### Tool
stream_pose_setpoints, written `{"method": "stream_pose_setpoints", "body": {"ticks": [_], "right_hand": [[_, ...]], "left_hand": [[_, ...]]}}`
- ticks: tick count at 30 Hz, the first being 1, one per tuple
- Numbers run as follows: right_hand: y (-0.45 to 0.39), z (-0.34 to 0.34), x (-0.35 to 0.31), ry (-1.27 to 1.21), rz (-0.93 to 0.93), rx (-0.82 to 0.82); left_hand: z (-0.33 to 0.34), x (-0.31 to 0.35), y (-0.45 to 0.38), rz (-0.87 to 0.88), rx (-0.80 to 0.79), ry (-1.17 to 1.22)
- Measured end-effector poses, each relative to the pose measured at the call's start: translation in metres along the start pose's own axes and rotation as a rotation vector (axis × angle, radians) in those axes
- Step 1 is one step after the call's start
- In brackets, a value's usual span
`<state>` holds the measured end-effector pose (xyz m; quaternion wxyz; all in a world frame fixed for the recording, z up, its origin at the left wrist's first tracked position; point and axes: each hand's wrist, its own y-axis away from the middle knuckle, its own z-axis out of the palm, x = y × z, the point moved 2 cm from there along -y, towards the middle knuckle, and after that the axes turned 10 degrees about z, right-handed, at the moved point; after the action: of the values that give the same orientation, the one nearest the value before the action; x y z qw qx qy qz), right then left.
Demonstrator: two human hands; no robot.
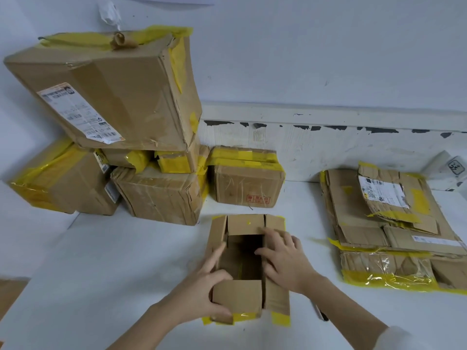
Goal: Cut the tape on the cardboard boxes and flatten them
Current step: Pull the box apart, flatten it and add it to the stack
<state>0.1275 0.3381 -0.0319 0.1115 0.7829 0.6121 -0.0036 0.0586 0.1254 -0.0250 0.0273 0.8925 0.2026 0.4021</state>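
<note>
While both hands work at it, the small open box (249, 269) sits on the white worktop (113, 261) with its flaps spread and its long axis running straight away from the person. At the box's near end, the left hand (204, 291) curls round the near flap, thumb over its lower edge by the yellow tape (246, 317), forefinger stretched along the box's left wall. Over the box's right side, the right hand (285, 258) lies with fingers straight and apart, pressing on the right flap and reaching into the opening. Flattening looks to be the step in hand, and each hand is already at its own side. Right of the box lies a stack of flattened cardboard (386, 228); beyond the box and to its left stand the still-taped boxes (156, 195).
</note>
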Motion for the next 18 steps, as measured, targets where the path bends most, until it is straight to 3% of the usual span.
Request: {"method": "stream_pose_setpoints", "body": {"ticks": [4,7,10,18], "right_hand": [[-0.012,-0.008,-0.02,0.153,-0.087,0.0],[-0.017,-0.007,-0.024,0.121,-0.07,0.016],[-0.013,-0.007,-0.02,0.099,-0.035,0.043],[-0.023,-0.007,-0.01,0.094,-0.06,0.036]], "left_hand": [[0.005,0.005,-0.001,0.041,0.002,-0.028],[0.006,0.008,0.005,0.057,0.011,-0.004],[0.009,0.015,0.008,0.092,-0.076,0.009],[0.008,0.031,0.01,-0.16,-0.063,0.156]]}}
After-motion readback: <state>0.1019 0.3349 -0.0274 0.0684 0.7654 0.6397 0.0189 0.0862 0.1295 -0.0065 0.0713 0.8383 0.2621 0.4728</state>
